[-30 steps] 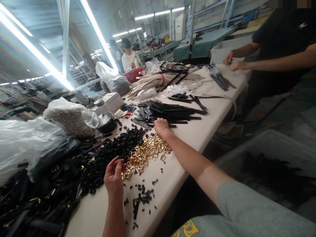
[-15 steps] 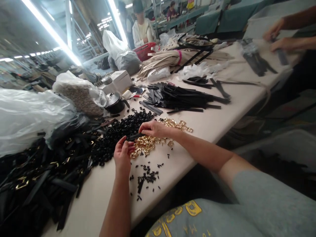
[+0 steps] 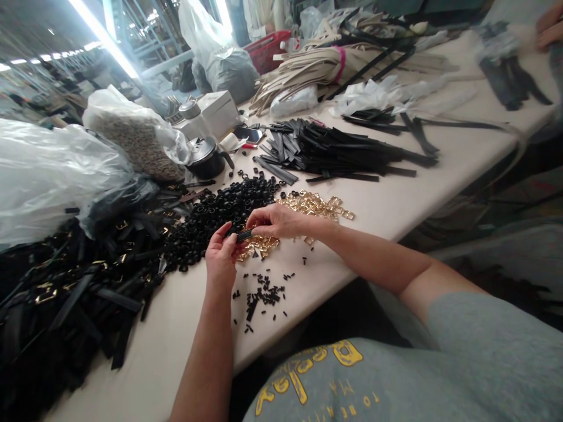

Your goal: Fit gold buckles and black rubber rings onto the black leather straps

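Between my two hands is a short black strap. The fingers of my left hand pinch its near end. My right hand has its fingertips closed on the other end. Beneath and beside the hands lie gold buckles, partly covered by the right hand and forearm. A heap of small black loops spreads just behind and left of the strap. Small black bits are scattered on the table in front of my hands.
Buckled black straps cover the table's left side, beside plastic bags. Loose black straps lie behind the buckles. A lidded dark pot, a phone and pale strips stand farther back. Another person's hand shows far right.
The camera view has tilted downward, so the table appears higher. My hands stay together on the strap, which now shows more clearly. The other person's hands have shifted toward the right edge.
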The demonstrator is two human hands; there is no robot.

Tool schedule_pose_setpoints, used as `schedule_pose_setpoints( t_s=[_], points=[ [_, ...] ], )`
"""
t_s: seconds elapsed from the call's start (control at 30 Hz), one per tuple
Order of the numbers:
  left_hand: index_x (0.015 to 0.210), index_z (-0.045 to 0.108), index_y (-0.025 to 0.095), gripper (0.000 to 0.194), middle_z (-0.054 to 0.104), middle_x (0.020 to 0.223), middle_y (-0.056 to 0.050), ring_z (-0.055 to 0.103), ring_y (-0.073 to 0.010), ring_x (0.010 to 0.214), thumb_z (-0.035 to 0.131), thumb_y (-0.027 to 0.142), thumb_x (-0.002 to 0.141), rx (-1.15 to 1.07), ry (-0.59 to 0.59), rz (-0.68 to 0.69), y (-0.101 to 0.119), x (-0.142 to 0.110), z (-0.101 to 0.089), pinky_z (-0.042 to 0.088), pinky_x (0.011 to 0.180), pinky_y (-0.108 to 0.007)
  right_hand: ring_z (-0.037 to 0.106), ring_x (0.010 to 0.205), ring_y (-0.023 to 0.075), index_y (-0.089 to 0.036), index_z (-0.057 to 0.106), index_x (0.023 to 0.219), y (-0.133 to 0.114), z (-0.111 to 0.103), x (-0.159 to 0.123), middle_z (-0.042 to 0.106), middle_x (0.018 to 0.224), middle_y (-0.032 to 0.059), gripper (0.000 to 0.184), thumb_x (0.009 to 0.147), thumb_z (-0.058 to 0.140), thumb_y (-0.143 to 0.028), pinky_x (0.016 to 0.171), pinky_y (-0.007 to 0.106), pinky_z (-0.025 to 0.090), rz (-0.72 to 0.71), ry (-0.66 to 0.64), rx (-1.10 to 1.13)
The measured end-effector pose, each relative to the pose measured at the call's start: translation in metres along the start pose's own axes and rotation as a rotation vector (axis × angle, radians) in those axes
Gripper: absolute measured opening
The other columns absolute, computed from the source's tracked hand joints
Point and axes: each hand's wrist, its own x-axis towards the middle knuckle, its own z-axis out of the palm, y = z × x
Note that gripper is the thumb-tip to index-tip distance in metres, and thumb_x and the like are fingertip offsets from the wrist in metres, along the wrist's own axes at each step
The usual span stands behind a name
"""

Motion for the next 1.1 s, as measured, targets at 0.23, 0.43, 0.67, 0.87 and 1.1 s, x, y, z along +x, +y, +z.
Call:
schedule_pose_setpoints(
  t_s=[0.23, 0.43, 0.67, 0.87, 1.1],
  points=[
    [0.121, 0.059, 0.016, 0.063, 0.069, 0.076, -0.002, 0.064, -0.0105, 0.056, 0.081, 0.032, 0.064, -0.072, -0.012, -0.099, 0.001, -0.001, 0.001, 0.051, 0.052, -0.019, 0.057, 0.078, 0.0107, -0.017, 0.072, 0.097, 0.002, 0.002, -0.001, 0.071, 0.090, 0.0027, 0.021, 0.084, 0.065, -0.031, 0.072, 0.023, 0.038, -0.114, 0.062, -0.287],
    [0.122, 0.061, 0.019, 0.063, 0.069, 0.076, -0.001, 0.063, -0.0090, 0.057, 0.082, 0.031, 0.064, -0.098, -0.058, -0.110, -0.002, -0.001, 0.001, 0.050, 0.055, -0.018, 0.056, 0.075, 0.0109, -0.017, 0.072, 0.091, 0.002, 0.004, 0.000, 0.070, 0.086, 0.0034, 0.020, 0.086, 0.061, -0.032, 0.068, 0.023, 0.035, -0.162, 0.085, -0.425],
    [0.102, 0.073, 0.019, 0.032, 0.070, 0.091, -0.006, 0.065, -0.0140, 0.076, 0.074, 0.038, 0.077, 0.231, -0.136, 0.169, -0.004, -0.008, 0.000, 0.053, 0.070, -0.025, 0.055, 0.073, 0.0110, -0.016, 0.072, 0.087, 0.001, 0.004, -0.001, 0.070, 0.083, 0.0031, 0.020, 0.088, 0.056, -0.030, 0.065, 0.023, 0.032, -0.184, 0.094, -0.467],
    [0.089, 0.076, 0.024, 0.012, 0.066, 0.103, -0.006, 0.062, -0.0205, 0.097, 0.069, 0.030, 0.081, 0.579, -0.114, 0.601, -0.002, -0.009, 0.000, 0.050, 0.085, -0.031, 0.053, 0.072, 0.0106, -0.018, 0.072, 0.086, 0.004, 0.007, -0.001, 0.069, 0.081, 0.0020, 0.018, 0.086, 0.056, -0.027, 0.064, 0.023, 0.031, -0.180, 0.104, -0.461],
    [0.083, 0.071, 0.021, 0.011, 0.065, 0.094, -0.005, 0.061, -0.0194, 0.092, 0.067, 0.031, 0.083, 0.640, 0.024, 0.728, 0.007, -0.010, -0.004, 0.047, 0.089, -0.033, 0.054, 0.073, 0.0108, -0.017, 0.071, 0.088, 0.002, 0.001, 0.000, 0.069, 0.084, 0.0029, 0.018, 0.087, 0.057, -0.029, 0.066, 0.024, 0.032, -0.154, 0.139, -0.455]
  ],
)
